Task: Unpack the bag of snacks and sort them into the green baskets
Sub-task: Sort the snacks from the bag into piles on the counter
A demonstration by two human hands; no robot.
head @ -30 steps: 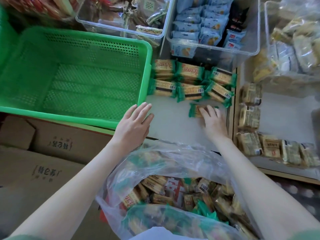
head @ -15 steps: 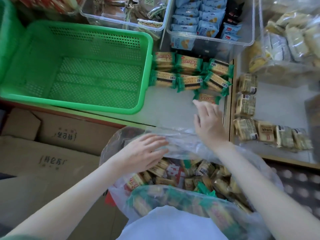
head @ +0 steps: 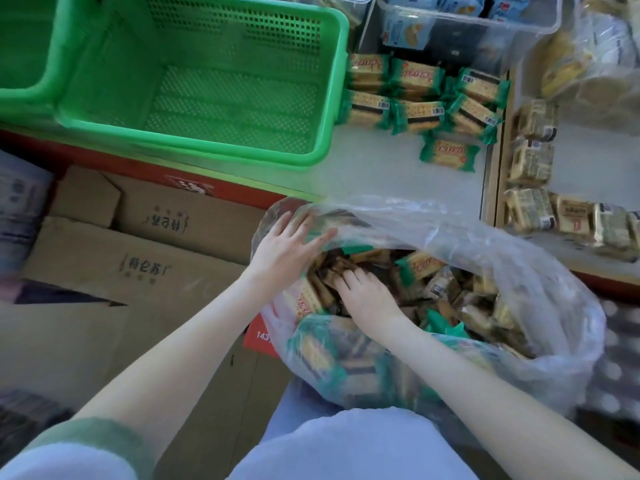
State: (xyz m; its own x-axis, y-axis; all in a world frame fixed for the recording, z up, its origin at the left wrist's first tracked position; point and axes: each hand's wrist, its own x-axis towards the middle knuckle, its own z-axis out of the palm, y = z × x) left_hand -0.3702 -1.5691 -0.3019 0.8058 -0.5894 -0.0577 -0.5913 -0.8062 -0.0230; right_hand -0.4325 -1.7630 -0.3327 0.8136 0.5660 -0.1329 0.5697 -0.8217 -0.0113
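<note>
A clear plastic bag full of green-edged snack packets sits on my lap. My left hand rests with straight fingers on the bag's left rim. My right hand is inside the bag, its fingers curled into the packets and its fingertips buried. An empty green basket stands on the shelf at upper left, with part of a second green basket beside it. Several matching packets lie in rows on the shelf right of the basket, and a single packet lies in front of them.
Cardboard boxes stand below the shelf on the left. Clear bins with blue packets line the back. Past a wooden divider, tan packets lie in the right compartment. A plastic bag of snacks sits at top right.
My right hand has left the single packet on the shelf and gone down into the bag. My left hand has moved from the shelf edge onto the bag's left rim.
</note>
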